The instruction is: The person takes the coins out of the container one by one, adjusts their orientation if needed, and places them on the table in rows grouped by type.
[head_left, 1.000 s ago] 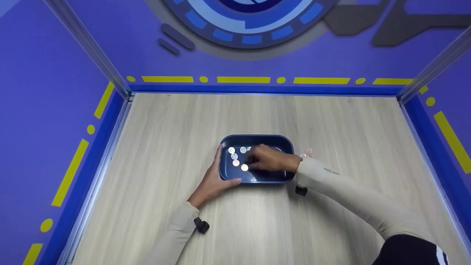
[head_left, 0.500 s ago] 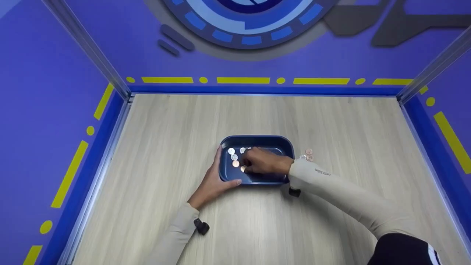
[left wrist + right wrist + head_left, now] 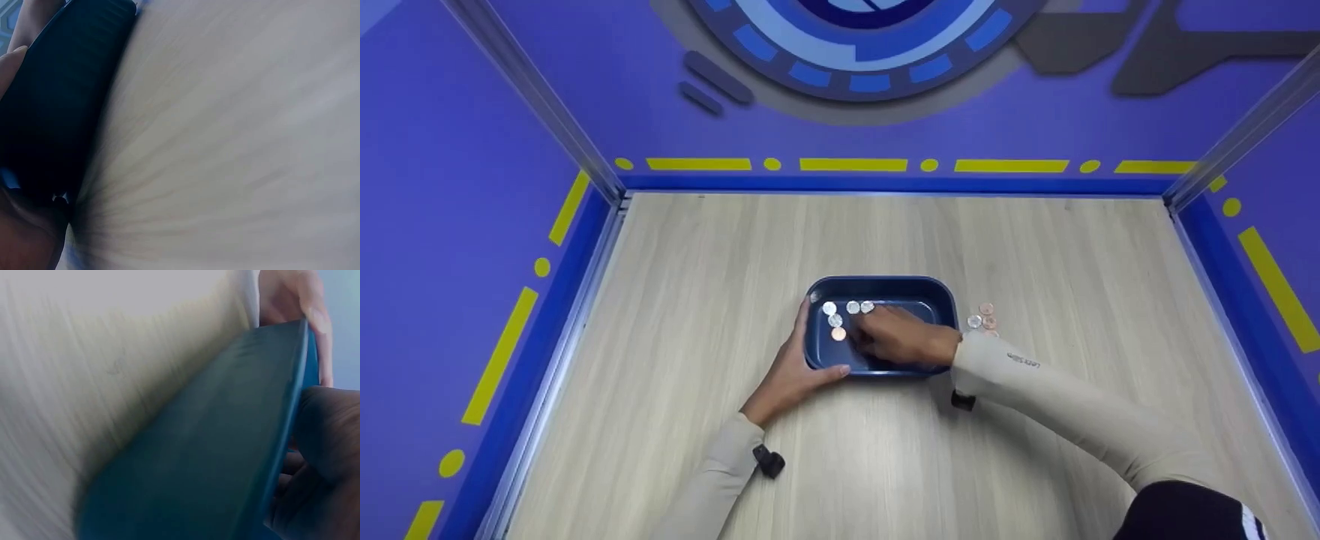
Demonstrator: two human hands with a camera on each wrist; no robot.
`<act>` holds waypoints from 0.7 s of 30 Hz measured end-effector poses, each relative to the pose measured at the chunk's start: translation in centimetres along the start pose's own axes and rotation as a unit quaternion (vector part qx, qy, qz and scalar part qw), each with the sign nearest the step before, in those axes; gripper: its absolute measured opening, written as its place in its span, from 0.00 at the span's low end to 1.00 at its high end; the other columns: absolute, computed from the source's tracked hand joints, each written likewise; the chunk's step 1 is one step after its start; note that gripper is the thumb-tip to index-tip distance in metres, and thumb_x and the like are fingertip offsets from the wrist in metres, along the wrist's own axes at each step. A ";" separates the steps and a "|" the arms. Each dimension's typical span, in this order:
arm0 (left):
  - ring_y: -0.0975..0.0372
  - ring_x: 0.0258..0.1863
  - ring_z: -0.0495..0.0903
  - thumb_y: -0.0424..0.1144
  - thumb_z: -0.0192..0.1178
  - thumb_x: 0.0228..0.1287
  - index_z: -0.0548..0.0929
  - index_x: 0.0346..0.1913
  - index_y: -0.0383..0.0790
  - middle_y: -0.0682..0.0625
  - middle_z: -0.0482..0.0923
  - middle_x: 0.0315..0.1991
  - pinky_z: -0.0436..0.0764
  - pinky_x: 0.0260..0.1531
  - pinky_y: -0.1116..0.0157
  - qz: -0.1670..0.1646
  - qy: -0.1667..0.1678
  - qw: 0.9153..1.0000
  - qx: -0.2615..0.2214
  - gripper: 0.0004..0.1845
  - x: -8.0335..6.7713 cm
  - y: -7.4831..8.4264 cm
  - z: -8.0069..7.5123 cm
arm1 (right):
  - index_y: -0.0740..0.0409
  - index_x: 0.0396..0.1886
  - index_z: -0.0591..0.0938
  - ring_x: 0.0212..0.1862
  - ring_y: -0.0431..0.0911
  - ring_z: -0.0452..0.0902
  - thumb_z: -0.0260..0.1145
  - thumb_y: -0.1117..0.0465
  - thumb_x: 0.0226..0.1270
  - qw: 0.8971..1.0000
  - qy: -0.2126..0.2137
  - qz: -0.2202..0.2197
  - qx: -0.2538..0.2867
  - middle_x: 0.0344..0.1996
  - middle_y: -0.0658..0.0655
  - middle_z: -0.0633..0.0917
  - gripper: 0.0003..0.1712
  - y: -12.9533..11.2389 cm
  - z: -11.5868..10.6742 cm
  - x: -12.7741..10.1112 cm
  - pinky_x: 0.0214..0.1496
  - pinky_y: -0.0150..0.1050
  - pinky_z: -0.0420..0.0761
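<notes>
A dark blue rectangular tray (image 3: 915,291) lies on the table. My left hand (image 3: 795,371) grips its left end, thumb along the front rim and fingers at the left side. Inside, two silver coins (image 3: 829,308) and a copper coin (image 3: 838,334) form a column at the left. Two more silver coins (image 3: 853,307) lie near the back. My right hand (image 3: 901,336) reaches down into the tray with curled fingers. In the right wrist view, the tray's wall (image 3: 208,433) hides the fingertips. Whether a coin is between them I cannot tell.
Just right of the tray, several copper and silver coins (image 3: 987,309) lie on the wooden table (image 3: 720,262), one partly behind the right sleeve (image 3: 1035,379). Blue walls with yellow markings (image 3: 853,164) enclose the table at the back and sides.
My right hand has shifted slightly left, and a copper coin by its fingertips has gone out of sight. A silver coin at the back shows fully now. The left hand keeps its hold.
</notes>
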State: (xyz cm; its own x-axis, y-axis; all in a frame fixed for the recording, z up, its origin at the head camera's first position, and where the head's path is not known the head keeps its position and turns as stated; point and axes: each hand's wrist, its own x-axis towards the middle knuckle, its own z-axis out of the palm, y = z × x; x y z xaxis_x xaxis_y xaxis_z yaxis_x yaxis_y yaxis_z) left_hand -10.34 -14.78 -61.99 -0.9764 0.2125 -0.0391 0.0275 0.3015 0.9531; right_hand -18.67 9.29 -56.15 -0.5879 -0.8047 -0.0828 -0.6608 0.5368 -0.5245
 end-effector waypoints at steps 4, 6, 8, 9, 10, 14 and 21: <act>0.49 0.81 0.65 0.53 0.86 0.56 0.37 0.92 0.55 0.39 0.56 0.87 0.61 0.81 0.46 0.000 0.001 1.000 0.001 0.75 0.1 0.0 0.0 | 0.57 0.38 0.86 0.31 0.42 0.78 0.74 0.66 0.73 1.000 0.014 0.006 0.012 0.29 0.48 0.83 0.04 0.0 -0.6 -0.9 0.33 0.41 0.81; 0.49 0.82 0.64 0.53 0.86 0.56 0.37 0.92 0.55 0.39 0.56 0.88 0.60 0.81 0.45 -0.001 0.001 1.000 0.000 0.76 0.1 -0.1 0.0 | 0.58 0.40 0.86 0.31 0.41 0.79 0.75 0.65 0.74 1.000 0.022 0.011 0.019 0.29 0.48 0.84 0.04 0.2 -1.1 -1.3 0.34 0.41 0.82; 0.48 0.82 0.63 0.56 0.86 0.55 0.37 0.92 0.55 0.39 0.55 0.88 0.60 0.81 0.45 -0.003 0.000 1.000 0.002 0.76 0.1 -0.1 0.0 | 0.57 0.40 0.87 0.31 0.40 0.80 0.77 0.64 0.73 0.999 0.035 0.018 0.026 0.29 0.48 0.86 0.05 0.5 -1.6 -1.8 0.35 0.40 0.83; 0.48 0.82 0.63 0.56 0.86 0.54 0.37 0.92 0.54 0.39 0.55 0.88 0.60 0.81 0.45 -0.004 0.000 1.000 0.002 0.77 0.1 -0.1 0.0 | 0.57 0.40 0.87 0.31 0.40 0.80 0.77 0.64 0.73 0.998 0.043 0.019 0.029 0.28 0.48 0.86 0.05 0.7 -1.9 -2.1 0.35 0.40 0.83; 0.48 0.82 0.64 0.55 0.86 0.54 0.37 0.92 0.56 0.40 0.56 0.88 0.61 0.81 0.45 -0.006 0.000 1.000 0.002 0.76 0.1 -0.1 0.0 | 0.57 0.39 0.87 0.31 0.39 0.80 0.78 0.64 0.73 0.998 0.049 0.022 0.036 0.29 0.48 0.87 0.05 0.8 -2.2 -2.3 0.35 0.40 0.83; 0.49 0.81 0.65 0.50 0.86 0.56 0.38 0.92 0.60 0.41 0.56 0.88 0.61 0.80 0.45 -0.009 0.000 1.000 -0.004 0.75 0.1 -0.1 0.0 | 0.58 0.39 0.87 0.33 0.39 0.82 0.78 0.65 0.72 0.996 0.072 0.028 0.054 0.31 0.49 0.89 0.05 1.6 -3.3 -3.3 0.37 0.40 0.84; 0.48 0.81 0.65 0.48 0.86 0.56 0.38 0.92 0.58 0.40 0.55 0.88 0.61 0.81 0.45 -0.010 0.001 1.000 -0.006 0.75 0.0 0.0 0.1 | 0.60 0.38 0.87 0.33 0.39 0.82 0.78 0.69 0.70 0.989 0.103 0.052 0.093 0.30 0.51 0.90 0.06 2.9 -4.8 -5.0 0.37 0.39 0.83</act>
State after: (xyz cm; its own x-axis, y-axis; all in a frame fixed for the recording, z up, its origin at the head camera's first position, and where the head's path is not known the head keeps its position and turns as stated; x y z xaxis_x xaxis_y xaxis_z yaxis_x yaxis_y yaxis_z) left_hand -10.35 -14.69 -62.04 -0.9773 0.2041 -0.0571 0.0055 0.2939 0.9558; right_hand -19.88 16.06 -53.21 -0.7438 -0.6681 0.0198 -0.5059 0.5433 -0.6700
